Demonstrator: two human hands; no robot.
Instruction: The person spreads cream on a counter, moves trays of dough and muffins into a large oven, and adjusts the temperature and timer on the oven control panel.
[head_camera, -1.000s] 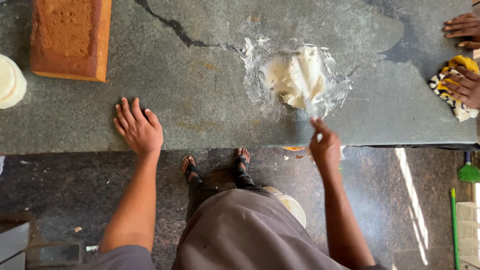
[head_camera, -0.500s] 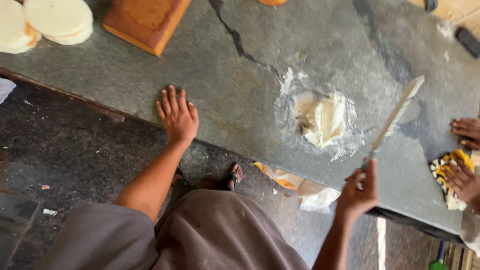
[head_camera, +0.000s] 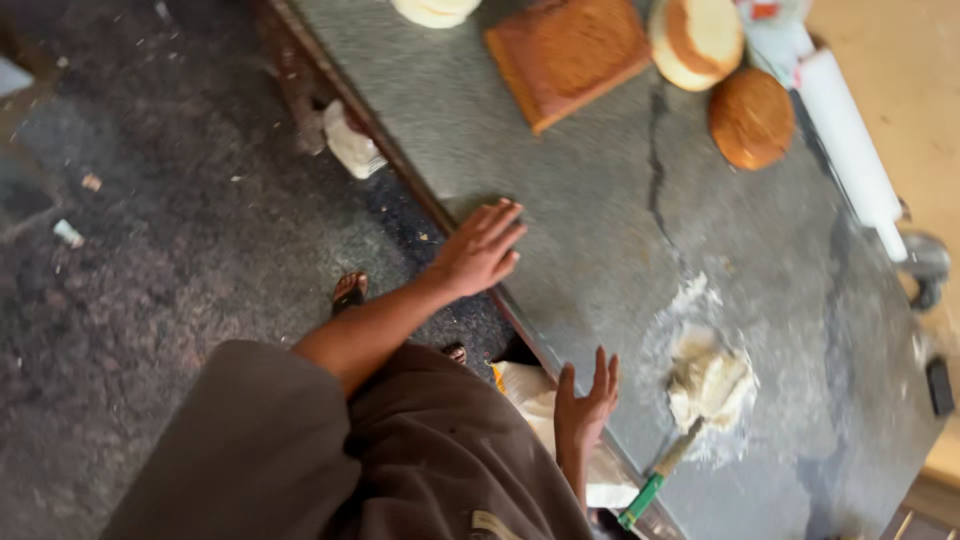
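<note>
Now both hands empty and spread: left hand (head_camera: 478, 250) flat on desk (head_camera: 600, 220), right hand (head_camera: 585, 405) lifted near knife (head_camera: 662, 472). Dough lump (head_camera: 708, 382) floured, unshaped, on desk.

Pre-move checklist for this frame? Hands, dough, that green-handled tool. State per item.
1. Left hand flat on the stone counter near its edge, empty: ok.
2. Right hand open, fingers spread, holding nothing, at the counter edge: ok.
3. Green-handled tool lies on the counter, its handle toward the edge and its far end at the dough lump, free of both hands: ok.
4. Dough lump sits in a floured patch, untouched: ok.
5. Whether the tool's handle overhangs the edge: cannot tell.
6. Rectangular brown cake and rolling pin far from both hands: ok.
</note>
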